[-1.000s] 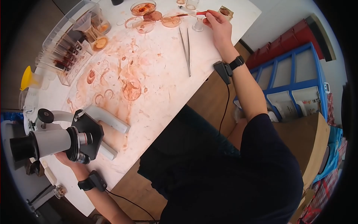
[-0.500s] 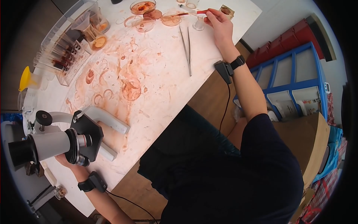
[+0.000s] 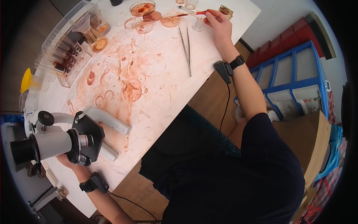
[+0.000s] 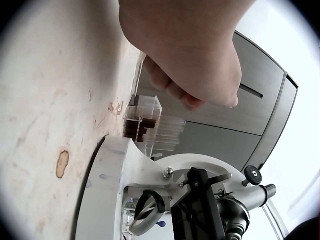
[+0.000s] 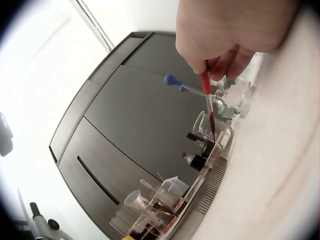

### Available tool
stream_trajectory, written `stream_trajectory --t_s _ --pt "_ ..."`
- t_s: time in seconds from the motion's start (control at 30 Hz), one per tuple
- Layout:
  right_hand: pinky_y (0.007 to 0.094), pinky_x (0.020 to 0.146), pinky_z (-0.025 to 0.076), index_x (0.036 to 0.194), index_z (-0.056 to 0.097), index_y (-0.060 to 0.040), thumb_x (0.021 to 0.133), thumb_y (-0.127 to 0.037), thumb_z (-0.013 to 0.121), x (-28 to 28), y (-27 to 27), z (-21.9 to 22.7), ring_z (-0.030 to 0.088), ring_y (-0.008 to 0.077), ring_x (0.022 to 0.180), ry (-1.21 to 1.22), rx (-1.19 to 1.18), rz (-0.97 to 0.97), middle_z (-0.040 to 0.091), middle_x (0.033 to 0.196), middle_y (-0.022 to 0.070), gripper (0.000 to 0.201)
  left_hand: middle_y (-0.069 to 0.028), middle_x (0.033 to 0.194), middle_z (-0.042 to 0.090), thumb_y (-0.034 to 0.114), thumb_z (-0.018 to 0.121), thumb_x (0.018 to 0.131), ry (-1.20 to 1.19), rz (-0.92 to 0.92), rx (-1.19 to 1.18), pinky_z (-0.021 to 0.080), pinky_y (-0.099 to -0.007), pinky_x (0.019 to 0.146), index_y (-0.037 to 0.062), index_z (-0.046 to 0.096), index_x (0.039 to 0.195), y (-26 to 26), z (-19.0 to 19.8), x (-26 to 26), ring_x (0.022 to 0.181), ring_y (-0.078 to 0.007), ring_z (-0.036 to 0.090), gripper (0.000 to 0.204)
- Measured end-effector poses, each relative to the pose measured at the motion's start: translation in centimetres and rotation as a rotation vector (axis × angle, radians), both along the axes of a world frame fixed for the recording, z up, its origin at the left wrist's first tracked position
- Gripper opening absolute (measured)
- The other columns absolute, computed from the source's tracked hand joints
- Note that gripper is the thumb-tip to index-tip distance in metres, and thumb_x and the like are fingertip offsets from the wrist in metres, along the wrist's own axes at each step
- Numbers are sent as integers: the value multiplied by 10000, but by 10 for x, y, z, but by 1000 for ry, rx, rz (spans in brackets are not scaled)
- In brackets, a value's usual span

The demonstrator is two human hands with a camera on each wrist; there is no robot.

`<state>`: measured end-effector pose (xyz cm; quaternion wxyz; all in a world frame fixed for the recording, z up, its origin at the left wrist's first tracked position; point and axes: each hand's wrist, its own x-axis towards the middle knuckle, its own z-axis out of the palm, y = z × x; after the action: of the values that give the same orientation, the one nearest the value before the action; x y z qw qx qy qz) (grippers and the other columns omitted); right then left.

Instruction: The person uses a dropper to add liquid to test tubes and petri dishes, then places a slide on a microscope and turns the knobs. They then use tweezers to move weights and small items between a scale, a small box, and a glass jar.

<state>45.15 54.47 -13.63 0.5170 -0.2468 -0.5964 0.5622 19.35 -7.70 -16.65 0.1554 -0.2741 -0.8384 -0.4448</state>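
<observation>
My right hand (image 3: pixel 222 31) pinches the red bulb of a glass dropper (image 3: pixel 201 13), with dark red liquid inside; its tip is over a shallow round dish (image 3: pixel 170 21). In the right wrist view, the fingers of that hand (image 5: pixel 232 32) hold the dropper (image 5: pixel 205 84) pointing downward. Metal tweezers (image 3: pixel 188 56) lie on the table near this hand. My left hand (image 3: pixel 70 161) is partly hidden behind the microscope (image 3: pixel 54 145). In the left wrist view, the left hand (image 4: pixel 190 55) has loosely curled fingers and holds nothing visible, apart from the microscope (image 4: pixel 140 162).
Stains mark the white table (image 3: pixel 156 86). A test tube rack (image 3: pixel 71 72), stained beakers (image 3: pixel 97 43) and a yellow funnel (image 3: pixel 26 79) stand at the left. Beyond the tweezers are a lidded dish (image 3: pixel 143 8), a syringe (image 3: pixel 185 9) and small glassware (image 3: pixel 198 25).
</observation>
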Motion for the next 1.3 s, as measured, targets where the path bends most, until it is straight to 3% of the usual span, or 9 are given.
stream_trajectory --t_s 0.17,0.37,0.47,0.67,0.77,0.87,0.97,1.07,1.3 --pt "265 784 588 1124 659 48 920 -101 716 1 0 1 690 152 847 -22 3 -6 697 992 99 260 -121 1349 511 437 609 943 107 41 -63 526 -511 1020 164 408 1373 1 -1 2 1223 -311 574 547" --pt "267 788 588 1122 659 47 920 -109 717 0 -2 2 689 153 854 -21 3 -11 696 1002 99 262 -131 1342 510 415 581 957 15 -35 42 540 -483 1008 144 400 1369 6 3 3 1211 -311 584 525" --pt "266 788 588 1119 660 44 920 -111 718 0 0 0 688 152 854 -14 6 -7 697 1000 97 259 -140 1347 507 405 562 960 -201 64 218 534 -480 1015 134 395 1376 12 7 7 1207 -312 587 525" --pt "268 815 578 1146 658 40 935 -116 706 0 -2 1 672 142 858 -33 -2 -7 695 1008 85 267 -137 1314 526 400 558 960 -182 61 130 540 -474 1000 125 417 1330 9 9 5 1196 -301 593 482" --pt "269 816 579 1145 658 41 934 -115 707 0 -1 1 673 142 859 -32 -7 -6 694 1007 83 267 -124 1302 535 408 567 960 -132 -36 144 548 -476 989 137 430 1305 7 4 6 1194 -296 594 460" --pt "267 805 581 1134 659 42 929 -110 711 0 -2 1 676 143 850 -27 -7 -7 694 997 84 260 -118 1322 530 430 586 949 -293 10 276 550 -483 987 155 425 1330 3 0 1 1199 -300 591 497" --pt "262 784 583 1114 661 43 921 -100 717 -1 -1 1 685 146 836 -11 -14 -9 697 979 89 246 -115 1331 527 430 593 944 -249 -8 274 553 -491 983 163 419 1347 1 -3 0 1201 -302 590 514" --pt "266 794 582 1125 661 42 926 -103 712 -1 0 1 680 144 842 -19 -10 -9 696 989 89 252 -173 1031 723 268 685 881 -165 -37 549 534 -441 812 -5 620 1163 17 0 2 893 -359 713 397" --pt "275 813 581 1145 667 35 938 -115 702 0 0 0 669 141 856 -31 10 -1 698 1010 86 259 -168 1017 720 266 704 867 -130 17 438 530 -450 803 9 615 1182 8 -4 -6 891 -372 705 416"
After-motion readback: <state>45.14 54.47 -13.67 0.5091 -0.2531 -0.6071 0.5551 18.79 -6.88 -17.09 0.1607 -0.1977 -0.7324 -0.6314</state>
